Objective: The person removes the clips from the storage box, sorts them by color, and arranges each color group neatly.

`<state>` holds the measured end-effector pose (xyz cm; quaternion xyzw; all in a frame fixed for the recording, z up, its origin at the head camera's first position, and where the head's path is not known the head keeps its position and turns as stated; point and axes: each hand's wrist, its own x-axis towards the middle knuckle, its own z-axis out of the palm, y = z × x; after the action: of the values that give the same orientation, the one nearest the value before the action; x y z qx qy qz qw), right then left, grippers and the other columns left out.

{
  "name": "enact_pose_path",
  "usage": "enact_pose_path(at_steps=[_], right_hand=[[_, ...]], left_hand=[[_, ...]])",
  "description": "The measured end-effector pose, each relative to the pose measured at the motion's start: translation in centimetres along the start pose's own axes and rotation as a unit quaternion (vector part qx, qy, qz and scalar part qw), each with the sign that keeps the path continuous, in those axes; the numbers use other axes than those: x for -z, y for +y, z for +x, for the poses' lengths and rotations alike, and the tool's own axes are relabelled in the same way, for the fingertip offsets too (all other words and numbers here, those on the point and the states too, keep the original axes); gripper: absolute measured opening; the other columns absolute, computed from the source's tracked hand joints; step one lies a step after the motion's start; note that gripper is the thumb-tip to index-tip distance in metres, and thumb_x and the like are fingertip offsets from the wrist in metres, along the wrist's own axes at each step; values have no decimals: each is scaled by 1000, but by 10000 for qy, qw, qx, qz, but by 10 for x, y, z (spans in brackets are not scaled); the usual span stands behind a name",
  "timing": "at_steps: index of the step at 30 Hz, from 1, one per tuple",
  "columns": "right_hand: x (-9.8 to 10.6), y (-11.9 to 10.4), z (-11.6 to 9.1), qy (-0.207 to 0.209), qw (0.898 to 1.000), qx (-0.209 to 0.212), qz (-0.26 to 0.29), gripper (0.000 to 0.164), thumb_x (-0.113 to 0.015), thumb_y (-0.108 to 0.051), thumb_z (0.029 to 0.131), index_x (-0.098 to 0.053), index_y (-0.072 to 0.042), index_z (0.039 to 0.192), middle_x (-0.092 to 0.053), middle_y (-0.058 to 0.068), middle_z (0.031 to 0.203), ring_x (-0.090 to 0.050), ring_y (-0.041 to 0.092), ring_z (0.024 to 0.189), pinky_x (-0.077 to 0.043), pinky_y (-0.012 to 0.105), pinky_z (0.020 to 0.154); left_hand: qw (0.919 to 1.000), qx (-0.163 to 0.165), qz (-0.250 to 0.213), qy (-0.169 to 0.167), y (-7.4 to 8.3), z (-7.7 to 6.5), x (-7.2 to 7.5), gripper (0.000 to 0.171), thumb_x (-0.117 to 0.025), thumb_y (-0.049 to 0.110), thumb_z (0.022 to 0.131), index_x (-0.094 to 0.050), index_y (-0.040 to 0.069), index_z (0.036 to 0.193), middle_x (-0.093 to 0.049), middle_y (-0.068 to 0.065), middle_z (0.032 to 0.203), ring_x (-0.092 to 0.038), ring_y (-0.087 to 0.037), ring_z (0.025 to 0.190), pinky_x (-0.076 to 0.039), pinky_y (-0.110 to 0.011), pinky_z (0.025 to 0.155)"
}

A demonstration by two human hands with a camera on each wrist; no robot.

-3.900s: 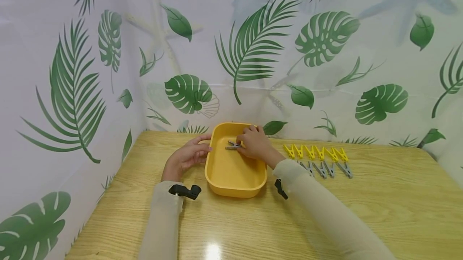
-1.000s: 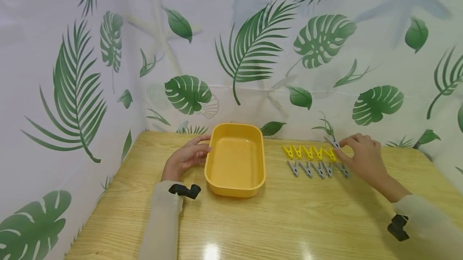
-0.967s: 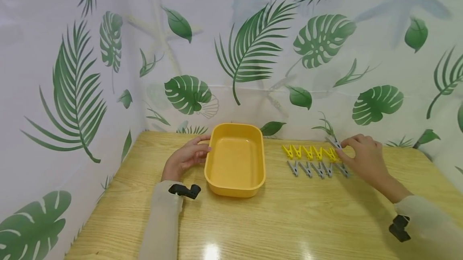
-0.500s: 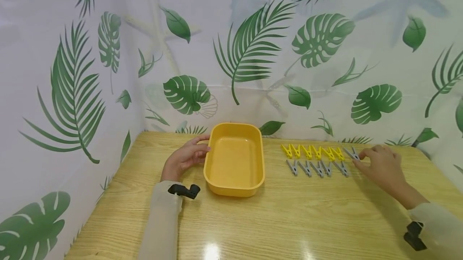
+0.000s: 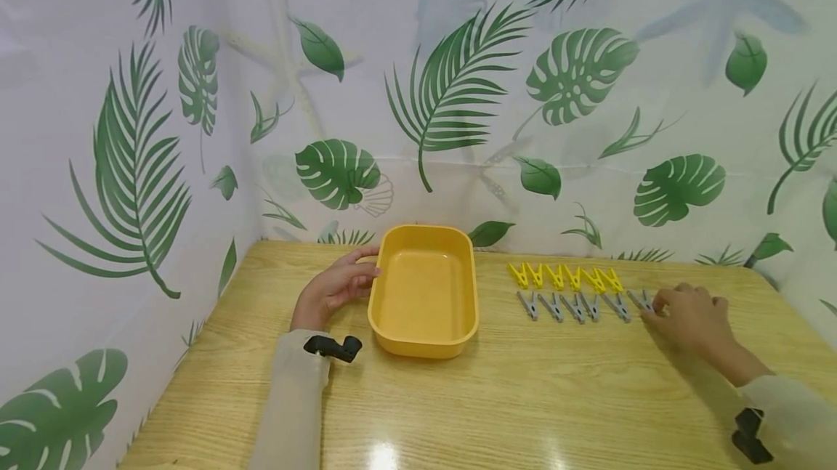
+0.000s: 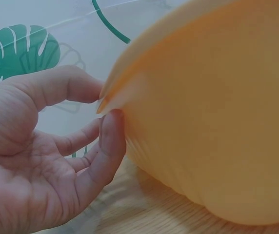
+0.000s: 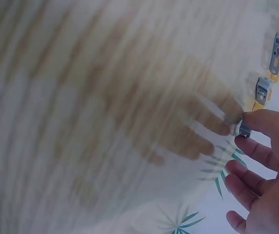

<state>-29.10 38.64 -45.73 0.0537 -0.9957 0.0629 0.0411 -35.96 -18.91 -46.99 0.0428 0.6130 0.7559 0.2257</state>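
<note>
A yellow plastic tray [image 5: 425, 296] stands at the middle of the wooden table, nothing inside it. My left hand [image 5: 332, 288] holds its left side; in the left wrist view, thumb and finger meet the rim [image 6: 129, 53] and outer wall. At the right, my right hand [image 5: 694, 317] pinches a grey clothespin [image 5: 642, 301] between thumb and finger, low at the table, at the right end of a row of several grey clothespins [image 5: 575, 308]. The right wrist view shows only a bit of the held clothespin [image 7: 245, 128]. Behind that row lie several yellow clothespins [image 5: 556, 277].
A white cloth with green leaves [image 5: 458, 92] hangs behind the table [image 5: 510, 397] and along its left side. Black wrist cameras [image 5: 335, 346] sit on both sleeves. The two clothespin rows lie between the tray and my right hand.
My right hand took a grey clothespin out of the tray, carried it right past the rows, then lowered it to the end of the grey row. My left hand has stayed at the tray.
</note>
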Motion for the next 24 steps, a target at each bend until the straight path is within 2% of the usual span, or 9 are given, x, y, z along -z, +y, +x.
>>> enact_pose_path(at_steps=[7,15,18,24], right_hand=[[-4,-1,0,50,10000,-44,66,29,-67,-29,94,-67,-2,83,-64,23,86,-55,49,82,-32,78,79],[-4,-7,-3,64,9995,-20,306,33,-67,-28,96,-55,-10,71,-53,10,74,-49,30,70,-32,70,71],[-3,-10,-4,4,9993,-31,373,34,-66,-28,97,-52,-11,71,-50,9,75,-45,27,71,-31,64,70],[-6,-10,-4,-105,9989,-74,460,33,-65,-28,97,-52,-11,72,-46,7,76,-42,23,74,-28,47,65]], left_hand=[[10000,-22,10,2,0,1,1,59,-57,-2,97,-39,5,153,-73,1,101,-71,-10,79,-62,-32,77],[9999,-92,36,-111,-1,3,3,59,-57,-2,97,-37,4,153,-74,-3,106,-74,-13,86,-62,-32,77],[9999,-39,31,-93,-1,3,2,59,-56,-2,98,-38,5,153,-75,0,102,-73,-11,83,-62,-31,77],[9999,-49,49,-126,-3,3,3,58,-55,-3,99,-37,5,154,-74,2,102,-73,-11,84,-62,-32,77]])
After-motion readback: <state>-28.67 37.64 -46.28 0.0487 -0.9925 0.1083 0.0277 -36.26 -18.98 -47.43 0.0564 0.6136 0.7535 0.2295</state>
